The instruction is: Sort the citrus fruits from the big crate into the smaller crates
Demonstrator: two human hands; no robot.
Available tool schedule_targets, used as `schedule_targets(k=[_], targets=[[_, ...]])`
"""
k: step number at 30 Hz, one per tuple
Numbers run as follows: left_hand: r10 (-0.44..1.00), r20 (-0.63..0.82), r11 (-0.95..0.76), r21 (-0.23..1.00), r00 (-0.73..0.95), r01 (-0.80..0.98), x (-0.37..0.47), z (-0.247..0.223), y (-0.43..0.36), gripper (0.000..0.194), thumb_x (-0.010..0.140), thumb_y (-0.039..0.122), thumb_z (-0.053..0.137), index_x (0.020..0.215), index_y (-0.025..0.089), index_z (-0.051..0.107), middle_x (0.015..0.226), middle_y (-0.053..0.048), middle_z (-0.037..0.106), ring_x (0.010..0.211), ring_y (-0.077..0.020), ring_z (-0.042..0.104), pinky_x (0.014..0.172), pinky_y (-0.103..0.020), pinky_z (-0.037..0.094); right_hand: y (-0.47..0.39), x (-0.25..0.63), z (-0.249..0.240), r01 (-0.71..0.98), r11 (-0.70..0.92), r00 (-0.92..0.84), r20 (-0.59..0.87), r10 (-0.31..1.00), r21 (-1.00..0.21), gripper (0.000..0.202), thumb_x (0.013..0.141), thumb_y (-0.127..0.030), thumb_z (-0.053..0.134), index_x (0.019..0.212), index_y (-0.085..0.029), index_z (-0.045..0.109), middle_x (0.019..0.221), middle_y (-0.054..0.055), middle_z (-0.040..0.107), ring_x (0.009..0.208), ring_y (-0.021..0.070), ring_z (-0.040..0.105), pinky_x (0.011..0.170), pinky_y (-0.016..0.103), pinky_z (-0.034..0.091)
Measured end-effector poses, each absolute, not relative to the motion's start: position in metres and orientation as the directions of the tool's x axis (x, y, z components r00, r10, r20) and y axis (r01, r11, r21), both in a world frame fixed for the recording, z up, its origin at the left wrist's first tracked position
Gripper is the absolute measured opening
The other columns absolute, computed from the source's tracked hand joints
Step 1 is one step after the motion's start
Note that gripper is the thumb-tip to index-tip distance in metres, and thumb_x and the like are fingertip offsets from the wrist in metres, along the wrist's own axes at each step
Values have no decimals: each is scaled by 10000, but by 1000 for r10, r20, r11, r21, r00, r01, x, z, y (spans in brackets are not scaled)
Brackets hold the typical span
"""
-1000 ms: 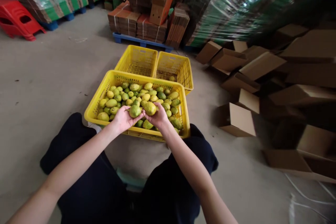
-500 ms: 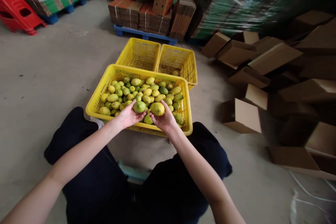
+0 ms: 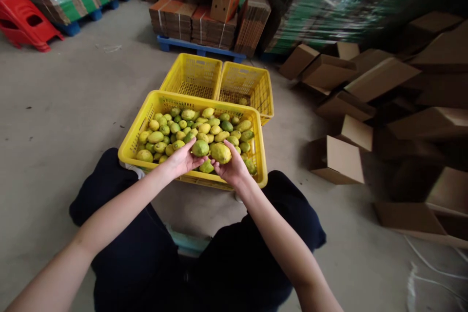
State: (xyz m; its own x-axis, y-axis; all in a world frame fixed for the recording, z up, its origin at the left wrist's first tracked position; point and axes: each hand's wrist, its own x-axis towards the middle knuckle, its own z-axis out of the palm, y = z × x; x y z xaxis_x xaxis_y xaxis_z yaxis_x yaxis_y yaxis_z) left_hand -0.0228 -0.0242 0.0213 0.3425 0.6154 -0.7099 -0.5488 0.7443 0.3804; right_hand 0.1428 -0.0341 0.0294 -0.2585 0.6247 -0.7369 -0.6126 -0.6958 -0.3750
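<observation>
A greenish lemon (image 3: 200, 148) rests in my left hand (image 3: 183, 160), whose thumb and fingers curl round it. My right hand (image 3: 234, 168) grips a yellow lemon (image 3: 221, 153) close beside it. Both hands hover over the near side of a wide yellow plastic crate (image 3: 126, 144). Many loose lemons (image 3: 179, 126), from yellow to deep green, lie in a layer inside that crate. The undersides of the two held fruits are partly hidden by my fingers.
Behind the full crate stand two more yellow crates, a left one (image 3: 192, 70) and a right one (image 3: 252, 85) with a small fruit inside. Open cardboard boxes (image 3: 343, 158) pile up at the right. A blue pallet (image 3: 199, 48) carries flattened cartons; a red stool (image 3: 27, 22) stands far left.
The left hand has shifted slightly right with the greenish lemon, bringing it nearer the yellow one. Both lemons appear slightly turned. The right hand has barely moved.
</observation>
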Motion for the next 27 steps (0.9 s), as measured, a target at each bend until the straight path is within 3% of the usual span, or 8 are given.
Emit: schedule_targets(k=[4, 8, 10, 13, 15, 18, 22, 27], targets=[[626, -698, 749, 414, 347, -518, -20, 17, -22, 393, 997, 383, 520, 1282, 128, 612, 887, -105, 739, 564, -149, 668, 526, -236, 567, -33, 148, 22, -589, -690, -254, -714, 652, -421, 268, 924, -424, 601, 967, -162, 640, 650, 32, 689, 475, 143, 618, 397, 213, 519], [663, -677, 730, 490, 319, -475, -14, 12, -23, 299, 943, 350, 625, 1154, 142, 665, 945, -128, 736, 685, -191, 702, 594, -271, 574, -31, 148, 13, -524, -590, -63, -662, 747, -615, 195, 872, -370, 654, 972, -207, 618, 707, 5, 684, 495, 143, 608, 387, 223, 490], [751, -627, 635, 596, 209, -492, -10, 10, -25, 214, 868, 251, 726, 1056, 168, 667, 989, -115, 724, 819, -212, 708, 686, -280, 577, -33, 146, 11, -504, -503, 51, -605, 794, -702, 206, 837, -345, 684, 987, -246, 584, 765, -22, 679, 552, 146, 625, 410, 224, 493], [927, -376, 331, 832, -14, -445, -6, 10, -29, 386, 649, 63, 863, 945, 205, 660, 1118, -76, 686, 1067, -220, 647, 828, -226, 535, -42, 144, 12, -408, -289, 223, -402, 888, -866, 378, 732, -312, 789, 1043, -280, 575, 870, -41, 665, 700, 152, 655, 531, 232, 538], [981, -189, 159, 912, -44, -379, -5, 12, -32, 512, 526, 7, 898, 929, 217, 662, 1211, -72, 654, 1169, -233, 594, 897, -211, 502, -48, 145, 16, -268, -109, 268, -183, 946, -957, 555, 620, -246, 873, 1102, -285, 600, 946, -33, 656, 768, 156, 657, 629, 252, 554], [997, -77, 63, 932, -24, -357, -5, 20, -34, 594, 478, 6, 910, 964, 226, 648, 1270, -83, 633, 1184, -253, 587, 960, -255, 485, -53, 149, 22, -123, 107, 230, 76, 970, -987, 740, 503, -118, 914, 1155, -288, 606, 1053, -11, 654, 913, 185, 658, 814, 303, 547], [1000, 5, -12, 946, -22, -325, -4, 29, -34, 567, 500, 18, 911, 958, 216, 642, 1211, -82, 663, 1139, -234, 620, 979, -259, 470, -50, 157, 23, 44, 267, 223, 270, 937, -963, 636, 571, -126, 888, 1117, -285, 603, 1178, 26, 657, 1144, 225, 604, 1046, 382, 451], [995, 93, -81, 966, 34, -244, -2, 24, -32, 507, 544, 151, 935, 934, 212, 616, 1177, -78, 674, 1083, -218, 651, 950, -288, 498, -42, 165, 12, 130, 323, 201, 344, 917, -937, 526, 642, -231, 864, 1081, -265, 575, 1140, 45, 659, 1111, 242, 623, 1025, 420, 472]])
